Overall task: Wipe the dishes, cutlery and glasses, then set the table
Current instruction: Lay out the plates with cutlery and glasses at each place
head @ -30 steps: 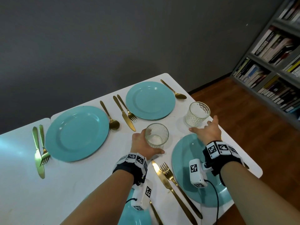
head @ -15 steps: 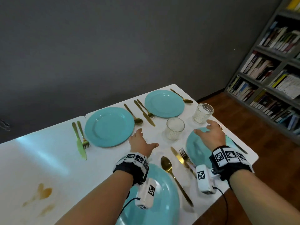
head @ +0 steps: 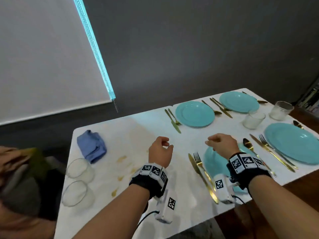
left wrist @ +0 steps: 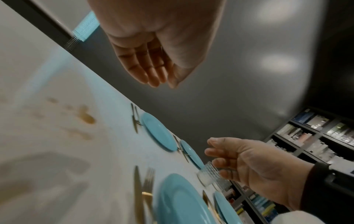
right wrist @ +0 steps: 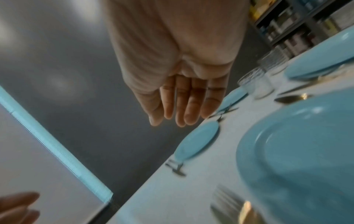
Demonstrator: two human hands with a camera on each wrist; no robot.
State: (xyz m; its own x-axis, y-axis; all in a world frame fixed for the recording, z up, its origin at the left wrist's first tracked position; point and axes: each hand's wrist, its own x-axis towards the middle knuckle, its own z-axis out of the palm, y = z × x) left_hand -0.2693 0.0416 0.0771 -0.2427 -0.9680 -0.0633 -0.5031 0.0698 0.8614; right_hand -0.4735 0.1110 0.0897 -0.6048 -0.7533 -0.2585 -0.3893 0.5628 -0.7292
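Observation:
Several teal plates are laid on the white table [head: 138,128], the nearest plate [head: 211,159] partly under my right wrist. Gold cutlery [head: 198,168] lies beside each plate. Two ribbed glasses [head: 253,119] [head: 281,110] stand among the far settings. Two more clear glasses [head: 80,168] [head: 77,193] stand at the table's left edge, next to a folded blue cloth [head: 91,145]. My left hand [head: 164,144] hovers over bare table, fingers loosely curled, holding nothing. My right hand [head: 214,142] hangs above the nearest plate's far rim, also relaxed and holding nothing. Both wrist views show relaxed fingers [left wrist: 153,69] [right wrist: 182,103].
Brownish stains [head: 122,159] mark the tabletop between the cloth and my left hand. A blurred brown and green shape [head: 20,163] sits beyond the table's left end. A bookshelf [head: 312,97] stands at the far right. A grey wall runs behind the table.
My left hand let go of the ribbed glass and both hands drew back towards the table's left part. The view swung left, bringing the cloth and two more glasses into sight.

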